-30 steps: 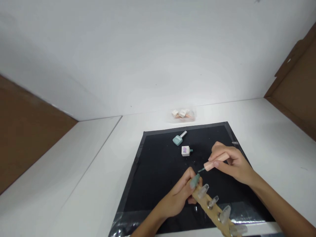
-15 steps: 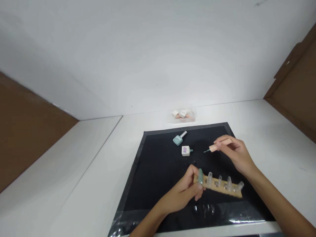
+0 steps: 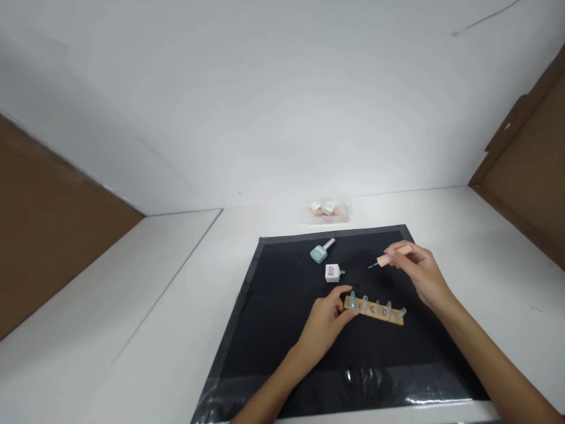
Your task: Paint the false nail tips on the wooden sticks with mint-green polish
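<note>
A tan strip [image 3: 380, 311] carries several nail tips in a row; the leftmost tip [image 3: 352, 300] is green and the others are clear. My left hand [image 3: 329, 318] grips the strip's left end between thumb and fingers. Up and to the right, my right hand [image 3: 417, 268] holds a pale pink brush cap [image 3: 389, 257], its green-coated bristles pointing left. Left of the brush, an open white bottle [image 3: 332, 272] lies on its side with a green neck facing right. Behind it lies a green bottle [image 3: 318, 254] with a silver cap.
A black mat [image 3: 282, 306] covers the middle of the white table [image 3: 168, 318]. Behind it stands a clear tray [image 3: 326, 219] with small white bottles. Brown cardboard panels rise at the left [image 3: 53, 224] and right [image 3: 529, 171].
My left hand has moved the strip forward and slightly left, away from me, and lowered it toward the mat. My right hand has barely moved, still holding the brush.
</note>
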Motion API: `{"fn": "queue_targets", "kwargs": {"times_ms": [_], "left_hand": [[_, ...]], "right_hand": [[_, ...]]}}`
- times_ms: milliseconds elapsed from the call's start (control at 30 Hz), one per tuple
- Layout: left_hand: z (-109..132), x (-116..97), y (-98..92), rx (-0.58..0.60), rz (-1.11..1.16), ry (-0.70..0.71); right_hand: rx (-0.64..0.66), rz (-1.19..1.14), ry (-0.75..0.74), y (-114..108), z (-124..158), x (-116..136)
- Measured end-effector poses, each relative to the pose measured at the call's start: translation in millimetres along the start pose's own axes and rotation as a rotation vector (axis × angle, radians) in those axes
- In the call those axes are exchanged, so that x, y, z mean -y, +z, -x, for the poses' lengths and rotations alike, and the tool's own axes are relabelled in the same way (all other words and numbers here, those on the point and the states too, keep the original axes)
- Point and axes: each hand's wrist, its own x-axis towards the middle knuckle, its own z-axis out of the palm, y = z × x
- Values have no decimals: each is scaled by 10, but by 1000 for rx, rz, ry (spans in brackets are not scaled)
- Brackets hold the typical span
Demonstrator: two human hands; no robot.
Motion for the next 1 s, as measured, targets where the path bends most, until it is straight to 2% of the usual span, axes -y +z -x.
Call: {"fn": "queue_targets", "kwargs": {"times_ms": [133,200,267,367,467,533,700,867,1000], "left_hand": [[48,-40,-144,95,-117,-26],[72,-37,-258,101,-189,-27],[84,-26,-374,24,-306,-32],[66,-7,-478,-217,-494,-27],[3,8,-462,-375,-660,104],[-53,16,-414,-387,-757,200],[-172,25,-356,-306,-935,353],[-154,-26,-384,-309,-941,396],[-55,-140,-359,-419,-679,464]], "right_hand": [[10,26,7,-11,-1,1],[22,34,10,-18,1,6],[33,38,8,-20,5,15],[34,58,-2,-17,11,34],[34,79,-21,-13,17,48],[35,85,-29,-13,23,53],[56,120,-48,-14,37,62],[43,137,-90,-9,43,63],[21,175,-179,4,84,115]]}}
